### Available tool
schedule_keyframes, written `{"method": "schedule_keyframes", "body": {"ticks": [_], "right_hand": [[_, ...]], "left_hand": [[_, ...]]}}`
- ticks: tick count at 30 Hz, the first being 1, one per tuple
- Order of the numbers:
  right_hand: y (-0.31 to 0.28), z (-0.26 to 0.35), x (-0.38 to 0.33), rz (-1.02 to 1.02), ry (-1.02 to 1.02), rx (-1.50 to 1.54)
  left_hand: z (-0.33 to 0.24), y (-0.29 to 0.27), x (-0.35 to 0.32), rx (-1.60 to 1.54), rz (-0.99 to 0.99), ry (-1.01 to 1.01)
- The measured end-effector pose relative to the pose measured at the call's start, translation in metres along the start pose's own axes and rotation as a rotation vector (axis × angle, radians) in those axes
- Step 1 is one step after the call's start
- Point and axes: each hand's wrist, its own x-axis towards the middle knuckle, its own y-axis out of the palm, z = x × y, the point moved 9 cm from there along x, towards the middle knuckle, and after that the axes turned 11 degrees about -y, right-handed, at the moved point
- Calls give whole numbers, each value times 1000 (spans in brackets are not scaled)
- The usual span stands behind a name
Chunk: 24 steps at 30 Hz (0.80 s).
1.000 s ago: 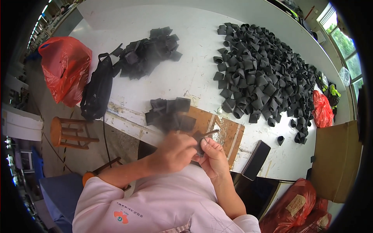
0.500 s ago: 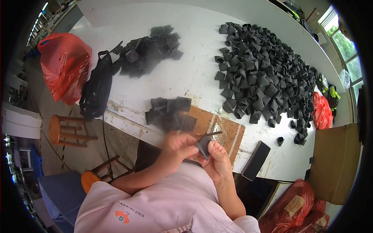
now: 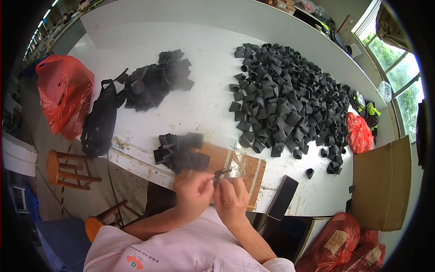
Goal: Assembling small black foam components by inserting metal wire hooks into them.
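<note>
My left hand (image 3: 195, 192) and my right hand (image 3: 231, 199) meet close together at the table's front edge, just in front of my body. Both are closed, fingertips pinching a small dark grey fabric piece (image 3: 221, 173), mostly hidden by the fingers. A narrow dark strip of it sticks out toward the right. Under and beyond the hands lies a brown board (image 3: 253, 174) with a shiny taped patch. Left of the board, next to my left hand, is a small heap of flat black pieces (image 3: 179, 149), partly blurred.
A large pile of dark folded loops (image 3: 290, 104) covers the table's right side. Another black heap (image 3: 156, 79) lies far left, near a black bag (image 3: 100, 120) and red plastic bag (image 3: 65, 95). A black phone (image 3: 282, 198) and cardboard box (image 3: 380, 183) stand right.
Both hands have turned over the dark piece and closed around it, so less of it shows. The view has shifted, and the table things appear further left and lower.
</note>
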Motion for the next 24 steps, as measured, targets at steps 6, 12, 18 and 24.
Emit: {"method": "schedule_keyframes", "body": {"ticks": [6, 12, 18, 24], "right_hand": [[19, -47, -17, -171, 773, 914], [53, -28, -32, -98, 1080, 1761], [12, -29, 17, 51, 803, 1220], [30, -42, 24, 183, 751, 1324]], "left_hand": [[27, 32, -2, -1050, 474, -887], [4, 2, 13, -369, 128, -268], [3, 28, 18, -1145, 581, -796], [10, 46, 14, -1513, 725, -999]]}}
